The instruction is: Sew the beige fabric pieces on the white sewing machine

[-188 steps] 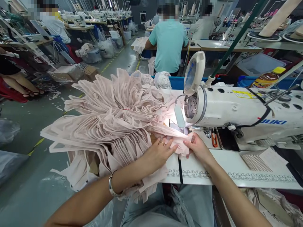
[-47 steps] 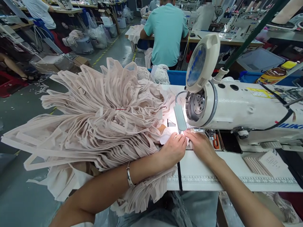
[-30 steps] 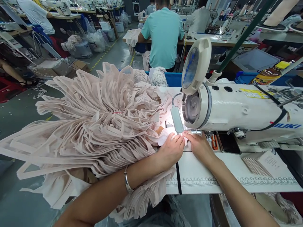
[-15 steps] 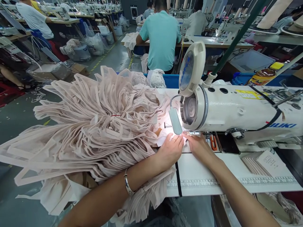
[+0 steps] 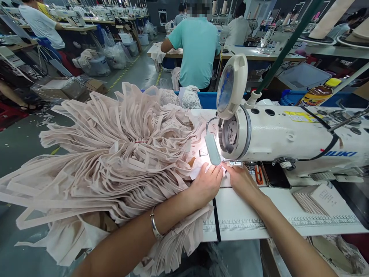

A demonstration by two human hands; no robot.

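Fabric [image 5: 196, 172] under left fingers [image 5: 215, 172] and right fingers [image 5: 230, 170], pressed flat, pinch unclear, at sewing machine [image 5: 266, 134]; any shift likely needs even pressure.

A white tabletop [image 5: 245, 204] runs from the centre of the frame to its right edge. A ruler scale [image 5: 317, 221] follows its front edge, and a black strip [image 5: 216, 221] crosses that edge low in the centre. A large, layered pile of pale pink fabric [image 5: 121, 146] lies over the left part and hangs past the left and front edges. A white sewing machine [image 5: 265, 130] stands across the right half. An orange-handled tool [image 5: 258, 175] lies just beside a dark rectangular item [image 5: 275, 175], and fanned cards [image 5: 309, 200] lie at the lower right.
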